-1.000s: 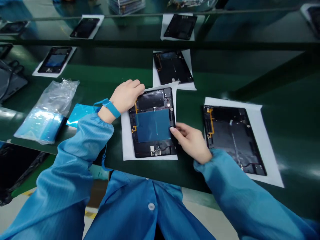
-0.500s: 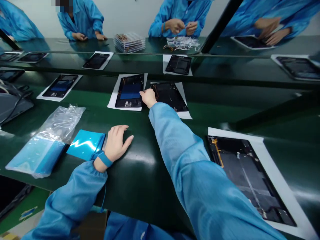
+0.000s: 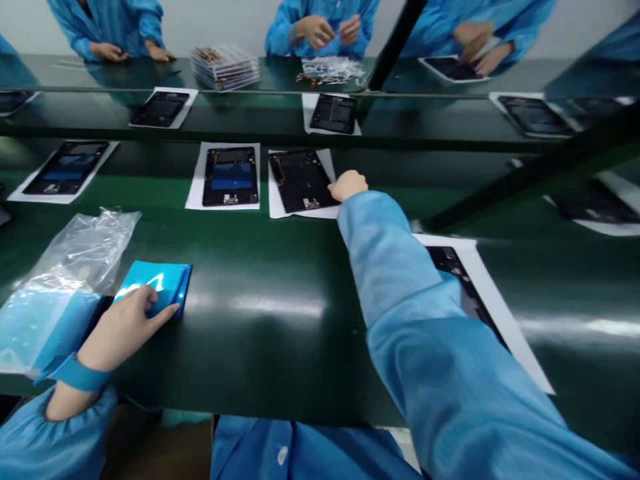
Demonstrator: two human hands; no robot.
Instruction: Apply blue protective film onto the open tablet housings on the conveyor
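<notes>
My left hand (image 3: pixel 125 325) rests on a stack of shiny blue film sheets (image 3: pixel 165 283) at the near left of the green belt, fingers stretched over it. My right hand (image 3: pixel 349 185) reaches far forward and is closed on the right edge of a bare black tablet frame (image 3: pixel 301 179) lying on white paper. Left of that frame lies a tablet frame with a blue film in it (image 3: pixel 231 175), also on paper. A third open frame on paper (image 3: pixel 480 273) sits near right, partly hidden by my right sleeve.
A clear plastic bag with blue sheets (image 3: pixel 55 287) lies at the far left. More tablet frames on paper (image 3: pixel 65 168) run along the belt and the raised shelf (image 3: pixel 333 113). Other people's hands (image 3: pixel 325 30) work across the line, beside stacked trays (image 3: pixel 223 65).
The blue-filmed frame was moved from in front of me out onto the belt. My right hand shifted from it to the bare frame beside it. My left hand slid left onto the blue sheets.
</notes>
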